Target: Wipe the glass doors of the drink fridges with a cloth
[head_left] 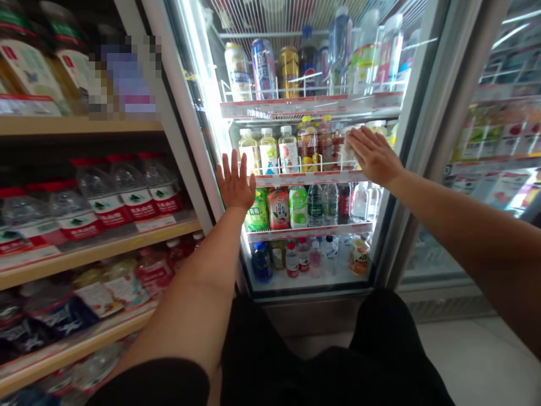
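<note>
A glass fridge door (313, 285) stands in front of me, with lit shelves of drinks behind it. My left hand (237, 183) lies flat against the left side of the glass, fingers spread and holding nothing. Higher on the right, my right hand (374, 155) presses toward the glass with its fingers stretched together. Under its fingertips shows a pale, crumpled cloth (349, 148), partly hidden by the hand and blurred. Behind the glass between my hands are several bottles with white caps (267, 151) and yellow-capped bottles (307, 141).
Wooden shelves (101, 248) with red-capped water bottles (127, 183) run along the left. A metal door frame (439, 135) and a second fridge (486, 141) stand on the right. My knees (382, 324) are close to the fridge base, above a pale floor (477, 349).
</note>
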Motion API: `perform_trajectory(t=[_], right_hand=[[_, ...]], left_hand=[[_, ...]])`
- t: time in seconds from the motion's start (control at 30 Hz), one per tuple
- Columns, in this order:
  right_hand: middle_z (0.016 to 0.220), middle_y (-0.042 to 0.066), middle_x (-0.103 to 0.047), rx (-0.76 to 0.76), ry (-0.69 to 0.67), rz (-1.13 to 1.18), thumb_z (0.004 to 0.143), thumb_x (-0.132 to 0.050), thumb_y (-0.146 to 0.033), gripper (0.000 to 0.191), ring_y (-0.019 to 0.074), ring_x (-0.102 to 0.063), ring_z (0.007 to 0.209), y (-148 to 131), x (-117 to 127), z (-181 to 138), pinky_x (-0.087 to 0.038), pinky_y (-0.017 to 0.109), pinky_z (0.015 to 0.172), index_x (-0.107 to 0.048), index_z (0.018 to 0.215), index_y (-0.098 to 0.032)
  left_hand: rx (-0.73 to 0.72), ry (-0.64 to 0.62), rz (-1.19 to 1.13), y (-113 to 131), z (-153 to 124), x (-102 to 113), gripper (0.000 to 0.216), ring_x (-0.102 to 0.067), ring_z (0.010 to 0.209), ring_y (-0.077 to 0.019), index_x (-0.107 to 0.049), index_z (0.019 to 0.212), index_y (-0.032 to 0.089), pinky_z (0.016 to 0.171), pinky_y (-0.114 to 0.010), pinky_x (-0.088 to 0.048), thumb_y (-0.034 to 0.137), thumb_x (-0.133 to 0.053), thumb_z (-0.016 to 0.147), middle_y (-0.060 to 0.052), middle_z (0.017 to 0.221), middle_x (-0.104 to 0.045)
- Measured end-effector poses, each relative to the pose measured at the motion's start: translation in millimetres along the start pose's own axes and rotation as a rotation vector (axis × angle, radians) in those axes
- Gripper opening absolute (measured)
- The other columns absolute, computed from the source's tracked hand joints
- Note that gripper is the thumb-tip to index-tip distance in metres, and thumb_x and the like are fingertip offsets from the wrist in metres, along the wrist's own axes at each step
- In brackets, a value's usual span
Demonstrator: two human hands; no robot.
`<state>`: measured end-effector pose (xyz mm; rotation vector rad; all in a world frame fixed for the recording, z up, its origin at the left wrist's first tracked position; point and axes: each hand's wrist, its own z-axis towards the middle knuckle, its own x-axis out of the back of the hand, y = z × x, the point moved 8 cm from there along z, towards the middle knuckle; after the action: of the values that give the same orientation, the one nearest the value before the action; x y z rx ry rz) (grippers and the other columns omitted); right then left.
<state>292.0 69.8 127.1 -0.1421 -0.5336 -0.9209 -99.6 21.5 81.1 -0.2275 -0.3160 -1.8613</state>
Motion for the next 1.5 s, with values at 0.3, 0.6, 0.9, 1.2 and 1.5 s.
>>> perform_trajectory(t=[0.3,0.6,0.9,1.2,1.5], right_hand=[[0.166,-0.003,-0.044,0.058,-0.075,0.039,0.101,-0.035,-0.03,0.061,0.0253,-0.03,0.16,-7,-30,-50,-0.027,0.055,0.133,-0.041,0.161,-0.04],[0.167,-0.006,-0.04,0.193,-0.114,0.032,0.102,-0.037,-0.018,0.07,0.0268,-0.031,0.158,-48,-54,-55,-0.032,0.062,0.131,-0.025,0.166,-0.044],[0.17,-0.003,-0.036,0.063,0.03,0.048,0.103,-0.034,-0.016,0.068,0.0264,-0.022,0.162,-99,-67,-20,-0.027,0.063,0.132,-0.026,0.167,-0.037],[0.171,0.0,-0.035,0.074,0.03,0.048,0.102,-0.032,-0.013,0.066,0.0227,-0.019,0.163,-148,-82,13,-0.024,0.056,0.134,-0.034,0.166,-0.029],[0.173,0.001,-0.034,0.213,-0.008,0.118,0.101,-0.032,-0.009,0.065,0.0214,-0.015,0.164,-163,-92,51,-0.012,0.054,0.135,-0.035,0.165,-0.021]], left_hand=[[0.007,0.005,0.018,1,0,1,0.068,-0.003,0.164,-0.0242,-0.04,0.163,0.022,0.134,-0.048,0.004,0.038,-0.046,0.097,-0.003,0.173,-0.026],[0.019,-0.017,-0.002,0,1,-1,0.068,0.0,0.164,-0.0243,-0.039,0.163,0.021,0.135,-0.047,0.007,0.046,-0.044,0.1,-0.001,0.174,-0.023],[0.017,-0.024,-0.04,1,0,-2,0.068,0.003,0.164,-0.0258,-0.036,0.164,0.022,0.134,-0.05,0.009,0.038,-0.047,0.099,-0.002,0.175,-0.022],[0.022,-0.005,-0.056,0,-1,0,0.066,-0.002,0.164,-0.0258,-0.039,0.163,0.024,0.134,-0.049,0.007,0.034,-0.05,0.098,-0.002,0.174,-0.025],[-0.004,-0.008,-0.06,2,0,-1,0.066,-0.001,0.164,-0.0257,-0.039,0.163,0.02,0.133,-0.05,0.008,0.032,-0.049,0.098,-0.007,0.174,-0.026]])
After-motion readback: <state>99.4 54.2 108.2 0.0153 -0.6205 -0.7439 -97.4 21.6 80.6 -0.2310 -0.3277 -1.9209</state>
